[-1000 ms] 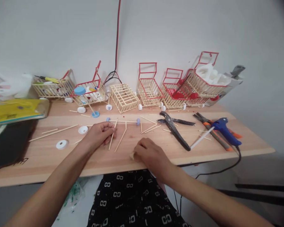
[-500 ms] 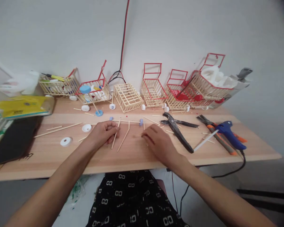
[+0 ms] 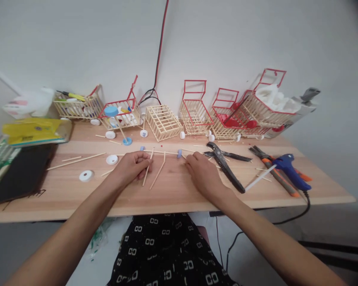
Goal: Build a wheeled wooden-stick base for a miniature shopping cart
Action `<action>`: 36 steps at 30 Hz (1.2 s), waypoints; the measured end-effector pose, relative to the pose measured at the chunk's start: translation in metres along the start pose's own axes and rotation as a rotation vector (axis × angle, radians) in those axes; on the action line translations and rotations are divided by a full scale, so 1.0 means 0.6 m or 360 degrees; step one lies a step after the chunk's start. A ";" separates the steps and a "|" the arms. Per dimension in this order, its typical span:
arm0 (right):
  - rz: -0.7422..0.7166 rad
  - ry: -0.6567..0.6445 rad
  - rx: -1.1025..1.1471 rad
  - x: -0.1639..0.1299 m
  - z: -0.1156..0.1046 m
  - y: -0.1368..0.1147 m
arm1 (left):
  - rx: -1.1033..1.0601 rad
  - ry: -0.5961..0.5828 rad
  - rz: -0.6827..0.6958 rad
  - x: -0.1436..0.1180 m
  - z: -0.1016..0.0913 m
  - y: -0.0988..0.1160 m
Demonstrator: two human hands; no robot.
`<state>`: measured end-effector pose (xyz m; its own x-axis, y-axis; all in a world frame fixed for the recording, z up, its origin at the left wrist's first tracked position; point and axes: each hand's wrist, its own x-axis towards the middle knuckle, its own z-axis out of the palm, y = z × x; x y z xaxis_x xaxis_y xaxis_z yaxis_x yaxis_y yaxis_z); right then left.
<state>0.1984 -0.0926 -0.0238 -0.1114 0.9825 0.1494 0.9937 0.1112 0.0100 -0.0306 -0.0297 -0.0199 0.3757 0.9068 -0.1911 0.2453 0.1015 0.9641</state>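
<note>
My left hand (image 3: 135,166) is closed in a pinch around a thin wooden stick (image 3: 146,176), which it holds at a slant above the table. Just right of it lies a bent piece of two sticks (image 3: 157,174) that meet at an angle. Behind both, a wooden axle stick (image 3: 165,152) carries a small blue wheel (image 3: 179,153) at its right end and another at its left. My right hand (image 3: 203,171) rests on the table with its fingers curled together beside the right wheel; a stick end shows near its fingertips, but what they hold is hidden.
Miniature stick carts with red trim, such as this one (image 3: 196,113), line the wall. A plain stick basket (image 3: 163,122) stands among them. Black cutters (image 3: 226,169), orange-handled pliers (image 3: 276,174) and a blue glue gun (image 3: 290,171) lie right; white caps (image 3: 86,176) lie left.
My right hand has shifted slightly away from me, and its fingertips have come down near the right wheel. My left hand keeps its stick. The view has shifted a little.
</note>
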 end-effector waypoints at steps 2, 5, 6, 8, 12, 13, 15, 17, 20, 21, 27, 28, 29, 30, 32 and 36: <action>-0.0021 0.0032 0.0049 -0.002 0.000 -0.002 | 0.0000 0.0014 0.0013 0.001 -0.001 -0.003; -0.0122 0.0069 0.0141 0.001 0.000 -0.019 | 0.0005 0.0026 0.0018 0.001 0.000 -0.005; -0.0178 0.0071 0.0164 0.004 0.000 -0.025 | 0.0005 0.0028 0.0017 0.001 0.000 -0.006; -0.0297 0.0044 0.0177 0.010 -0.002 -0.037 | 0.0021 0.0034 0.0016 0.000 0.000 -0.005; -0.0325 -0.0056 0.0063 0.021 -0.010 -0.043 | 0.0062 0.0056 0.0009 -0.003 0.001 0.001; -0.0302 -0.0064 0.0030 0.022 -0.012 -0.042 | 0.0068 0.0057 0.0003 -0.004 0.002 0.003; -0.0246 -0.0073 -0.0020 0.022 -0.013 -0.039 | 0.0073 0.0061 -0.0012 -0.005 0.002 0.004; -0.0200 -0.0083 -0.0057 0.021 -0.012 -0.036 | 0.0072 0.0057 -0.0018 -0.004 0.001 0.002; -0.0197 -0.0083 -0.0086 0.018 -0.011 -0.035 | 0.0050 0.0044 0.0001 -0.002 0.000 -0.002; -0.0214 -0.0085 -0.0092 0.018 -0.012 -0.035 | 0.0046 0.0043 0.0005 -0.002 0.000 -0.003; -0.0337 -0.0235 -0.0214 0.025 -0.041 -0.045 | 0.0104 0.0056 -0.0036 -0.007 0.005 0.009; -0.0355 -0.0269 -0.0247 0.028 -0.047 -0.048 | 0.0109 0.0060 -0.0039 -0.008 0.005 0.011; -0.0369 -0.0299 -0.0277 0.031 -0.050 -0.052 | 0.0108 0.0063 -0.0043 -0.008 0.006 0.012; -0.0380 -0.0322 -0.0302 0.033 -0.053 -0.056 | 0.0103 0.0065 -0.0046 -0.008 0.006 0.011; -0.0380 -0.0344 -0.0329 0.035 -0.052 -0.062 | 0.0085 0.0064 -0.0040 -0.007 0.005 0.009; -0.0305 -0.0333 -0.0316 0.030 -0.039 -0.071 | 0.0061 0.0066 0.0000 -0.003 0.004 0.003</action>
<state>0.1543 -0.0831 0.0017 -0.2748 0.9582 -0.0795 0.9342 0.2857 0.2137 -0.0288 -0.0323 -0.0181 0.3384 0.9232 -0.1822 0.2797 0.0862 0.9562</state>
